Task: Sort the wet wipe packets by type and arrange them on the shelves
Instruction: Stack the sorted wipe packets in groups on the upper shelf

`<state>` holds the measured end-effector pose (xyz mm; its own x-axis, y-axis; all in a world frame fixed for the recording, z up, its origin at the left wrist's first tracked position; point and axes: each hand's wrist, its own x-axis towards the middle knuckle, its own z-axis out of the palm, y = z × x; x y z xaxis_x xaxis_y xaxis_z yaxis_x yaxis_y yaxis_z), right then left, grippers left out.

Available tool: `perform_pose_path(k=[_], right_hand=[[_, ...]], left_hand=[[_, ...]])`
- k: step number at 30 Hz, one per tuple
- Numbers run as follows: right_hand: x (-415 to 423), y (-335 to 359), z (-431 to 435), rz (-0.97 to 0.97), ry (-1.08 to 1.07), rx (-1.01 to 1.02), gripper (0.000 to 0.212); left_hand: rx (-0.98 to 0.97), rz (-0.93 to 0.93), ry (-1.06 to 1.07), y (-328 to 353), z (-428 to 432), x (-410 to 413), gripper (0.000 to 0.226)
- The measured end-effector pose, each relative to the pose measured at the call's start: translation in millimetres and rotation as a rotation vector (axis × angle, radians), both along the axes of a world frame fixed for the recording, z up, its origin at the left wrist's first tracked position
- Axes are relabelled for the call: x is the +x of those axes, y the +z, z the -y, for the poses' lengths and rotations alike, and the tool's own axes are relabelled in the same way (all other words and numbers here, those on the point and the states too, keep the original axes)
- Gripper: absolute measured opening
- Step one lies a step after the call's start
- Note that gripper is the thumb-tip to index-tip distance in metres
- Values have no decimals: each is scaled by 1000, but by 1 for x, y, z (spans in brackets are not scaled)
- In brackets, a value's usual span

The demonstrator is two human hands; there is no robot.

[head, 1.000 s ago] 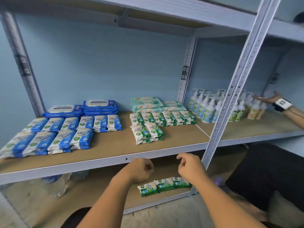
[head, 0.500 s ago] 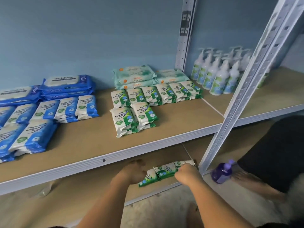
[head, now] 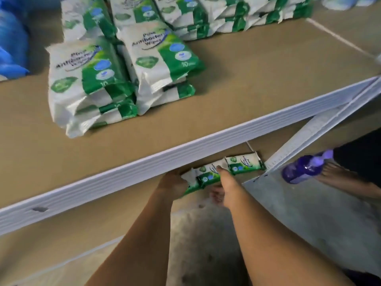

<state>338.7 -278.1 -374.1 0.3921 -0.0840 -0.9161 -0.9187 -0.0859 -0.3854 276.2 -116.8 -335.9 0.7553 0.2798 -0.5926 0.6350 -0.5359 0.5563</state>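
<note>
Both sets of fingers [head: 219, 169] are curled: the left hand [head: 173, 183] grips the leftmost green packet [head: 190, 179], and the right hand [head: 225, 184] pinches the middle packet [head: 208, 174]. A third packet [head: 244, 164] lies just beside them on the lower shelf [head: 103, 219], under the upper shelf [head: 247, 79] stacked with matching packets [head: 158, 56].

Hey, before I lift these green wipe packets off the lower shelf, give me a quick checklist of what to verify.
1. Right hand grip on middle green packet: ok, thumb on top, fingers curled below.
2. Left hand grip on left green packet: cannot tell, fingers out of sight.
3. Right green packet taken: not ok, untouched.
4. Bare space on upper shelf beside the green packet stacks: ok.
5. Purple bottle clear of both arms: ok, off to the right.
</note>
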Motion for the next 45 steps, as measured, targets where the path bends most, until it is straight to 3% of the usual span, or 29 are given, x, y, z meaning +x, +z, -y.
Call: perform_pose_path(k=[4, 9, 12, 16, 20, 24, 29, 35, 39, 45], right_hand=[[7, -27, -21, -4, -77, -29, 53], [9, -39, -30, 8, -134, -37, 49], [8, -41, -33, 20, -164, -62, 55], [1, -33, -30, 15, -199, -17, 47], [-24, -21, -29, 115, -239, -47, 58], [-59, -4, -17, 233, -166, -140, 38], [-101, 24, 6, 313, -16, -221, 42], [-128, 99, 46, 387, 27, -172, 26], [-132, 129, 69, 487, 11, -102, 52], [-144, 220, 105, 616, -4, 25, 49]], left_hand=[[108, -67, -52, -24, 5, 8, 44], [159, -123, 43, -40, -6, 5, 39], [109, -126, 197, -43, -11, 0, 21], [82, -136, 347, -41, -21, -14, 29], [12, -169, 367, -35, -21, -34, 48], [-8, -146, 319, -19, -8, -58, 48], [-89, -44, 316, 6, 11, -89, 48], [-186, 162, 275, 64, 49, -122, 73], [-339, 308, 235, 111, 78, -142, 71], [-341, 490, 168, 187, 109, -172, 59]])
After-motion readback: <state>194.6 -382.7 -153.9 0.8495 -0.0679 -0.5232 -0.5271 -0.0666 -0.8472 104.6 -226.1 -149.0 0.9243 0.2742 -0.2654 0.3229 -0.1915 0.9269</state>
